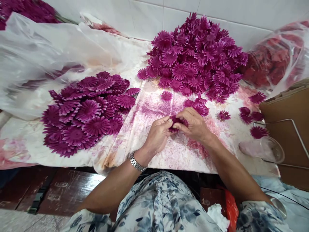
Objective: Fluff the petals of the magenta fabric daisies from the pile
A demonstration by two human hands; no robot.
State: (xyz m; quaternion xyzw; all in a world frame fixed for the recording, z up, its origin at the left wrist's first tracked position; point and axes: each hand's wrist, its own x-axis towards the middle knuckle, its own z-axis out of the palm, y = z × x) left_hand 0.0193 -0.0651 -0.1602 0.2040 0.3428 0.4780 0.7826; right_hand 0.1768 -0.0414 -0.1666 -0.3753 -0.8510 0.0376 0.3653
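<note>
Take the spot where your fingertips meet as the centre of the clock. There, just above the cloth (147, 154), a purple flower piece (174, 120) sits between your two hands, mostly hidden by your fingers. Your left hand (158, 132) grips its near-left side, the thumb pressed along the edge; your right hand (193, 123) pinches it from the right between thumb and bent fingers. Whether it is one layer or several, you cannot tell from here. A metal watch (137, 162) circles your left wrist.

At nine o'clock lies a broad heap of flattened blooms (88, 111), overlapping with most of their faces up. Toward one o'clock rises the taller mound of purple flowers (198, 58), close to the white tiled wall (147, 16). A single loose flower (166, 95) lies near eleven o'clock, and a small cluster (199, 106) lies at two o'clock, just beyond your right hand. Another lone bloom (223, 115) rests at three o'clock; farther out the same way, several more lie near the cardboard box (287, 135). Between three and four o'clock, a clear plastic cup (263, 149) lies on its side by that box.

At ten o'clock spreads a translucent plastic sheet (36, 58); at two o'clock, well apart from your hands, a clear bag (275, 61) holds red material. Purple specks dot the cloth around your hands.
</note>
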